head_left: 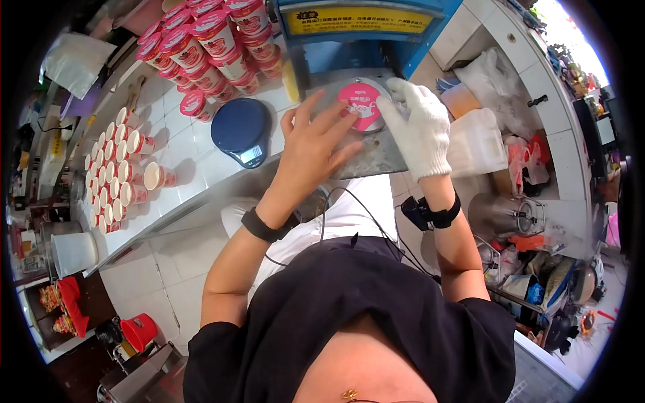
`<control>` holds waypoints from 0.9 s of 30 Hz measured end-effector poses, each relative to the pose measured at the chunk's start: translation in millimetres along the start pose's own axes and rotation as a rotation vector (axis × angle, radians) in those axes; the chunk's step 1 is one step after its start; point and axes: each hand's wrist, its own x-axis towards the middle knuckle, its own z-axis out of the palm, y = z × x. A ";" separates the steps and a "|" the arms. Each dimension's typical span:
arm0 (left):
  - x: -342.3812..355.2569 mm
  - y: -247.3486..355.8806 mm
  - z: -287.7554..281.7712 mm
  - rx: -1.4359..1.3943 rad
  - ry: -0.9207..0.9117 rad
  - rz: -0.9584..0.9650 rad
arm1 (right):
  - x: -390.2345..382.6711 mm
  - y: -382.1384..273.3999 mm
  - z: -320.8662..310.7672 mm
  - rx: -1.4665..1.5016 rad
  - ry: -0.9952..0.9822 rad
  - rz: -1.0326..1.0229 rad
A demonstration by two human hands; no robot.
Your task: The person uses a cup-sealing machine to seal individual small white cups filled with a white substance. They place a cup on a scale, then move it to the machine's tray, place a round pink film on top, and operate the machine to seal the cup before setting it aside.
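Note:
A round pink lid [361, 106] with white print lies in a silver ring [373, 85] on the metal plate [383, 154] of a blue machine [363, 50]. My bare left hand [306, 141] reaches over it from the left, fingers spread, with the fingertips at the lid's left edge. On the opposite side is my right hand [422, 131] in a white knitted glove. Its thumb and fingers are apart beside the ring's right edge; whether they touch it is hard to see. Nothing shows held in either hand. Whatever lies under the lid is hidden.
A blue kitchen scale [240, 131] stands on the white-tiled counter [185, 144] at left. Behind it rise stacked pink-lidded cups [215, 37]; farther left are rows of open paper cups [114, 178]. To the right sit a white plastic container [477, 144] and bags [494, 84]. A black cable [326, 208] hangs before me.

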 end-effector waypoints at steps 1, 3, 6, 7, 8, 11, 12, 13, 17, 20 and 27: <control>-0.1 0.3 1.1 -0.002 -0.004 0.002 | -3.0 -1.6 0.3 -0.009 0.004 -0.051; 0.4 0.6 1.8 -0.001 -0.015 0.006 | -8.6 -6.7 2.8 -0.022 0.013 -0.150; 1.7 2.1 0.5 -0.018 -0.025 0.013 | -12.4 -3.4 12.0 -0.008 0.035 -0.203; 2.1 2.4 -0.1 -0.020 -0.031 0.012 | -12.4 -2.8 12.0 -0.014 0.038 -0.216; 2.6 2.5 -1.0 -0.020 -0.035 0.011 | -12.2 -3.3 11.4 -0.011 0.035 -0.211; 3.4 2.1 -0.6 -0.025 -0.044 0.006 | -12.9 -4.5 11.3 -0.007 0.035 -0.195; 4.2 2.2 -0.2 -0.028 -0.045 0.005 | -13.4 -4.2 12.3 -0.009 0.041 -0.192; 5.2 2.7 0.1 -0.032 -0.031 0.012 | -13.9 -3.5 12.9 -0.012 0.047 -0.189; 5.8 3.2 0.4 -0.040 -0.006 0.025 | -14.4 -1.4 14.2 -0.007 0.047 -0.191; 5.4 2.7 1.2 -0.046 -0.007 0.021 | -14.3 -2.0 13.8 -0.003 0.039 -0.181; 3.5 4.3 0.9 -0.032 -0.017 0.009 | -16.0 -2.1 11.9 0.023 -0.014 -0.139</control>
